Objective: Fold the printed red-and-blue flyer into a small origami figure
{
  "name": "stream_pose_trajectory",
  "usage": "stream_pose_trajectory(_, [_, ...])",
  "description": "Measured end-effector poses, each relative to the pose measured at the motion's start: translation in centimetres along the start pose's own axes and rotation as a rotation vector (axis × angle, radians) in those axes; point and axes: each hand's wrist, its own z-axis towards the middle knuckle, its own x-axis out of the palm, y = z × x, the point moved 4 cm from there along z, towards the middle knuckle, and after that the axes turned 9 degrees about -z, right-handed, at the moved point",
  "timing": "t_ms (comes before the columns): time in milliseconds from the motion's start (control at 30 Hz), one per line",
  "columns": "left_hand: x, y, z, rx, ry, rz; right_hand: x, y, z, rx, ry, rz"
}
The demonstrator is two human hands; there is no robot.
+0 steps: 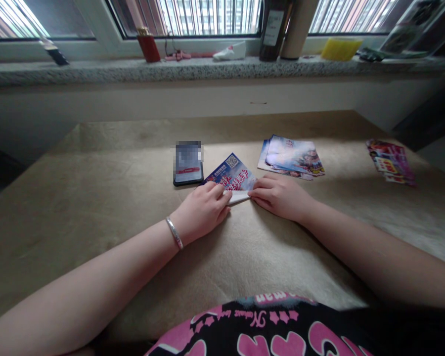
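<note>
A blue and white printed leaflet [232, 175] lies partly folded in the middle of the tan-covered table [96, 198]. My left hand [202, 210], with a silver bangle on the wrist, pinches the leaflet's near folded edge with curled fingers. My right hand [280, 197] presses on the same edge from the right, fingers together. The two hands almost touch at the white fold.
A black phone [188, 163] lies just left of the leaflet. A small stack of printed leaflets [292, 157] sits to the right, another colourful leaflet [391, 162] farther right. The windowsill behind carries a red cup [149, 47], a dark bottle [274, 29] and a yellow container [341, 48].
</note>
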Motion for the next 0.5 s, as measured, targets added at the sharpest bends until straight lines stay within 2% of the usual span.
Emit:
stream_pose_trajectory(267, [0.37, 0.01, -0.09, 0.039, 0.029, -0.02, -0.2, 0.13, 0.09, 0.023, 0.017, -0.035])
stream_pose_trajectory(500, [0.53, 0.0, -0.18, 0.051, 0.004, -0.036, -0.24, 0.32, 0.1, 0.021, 0.021, -0.074])
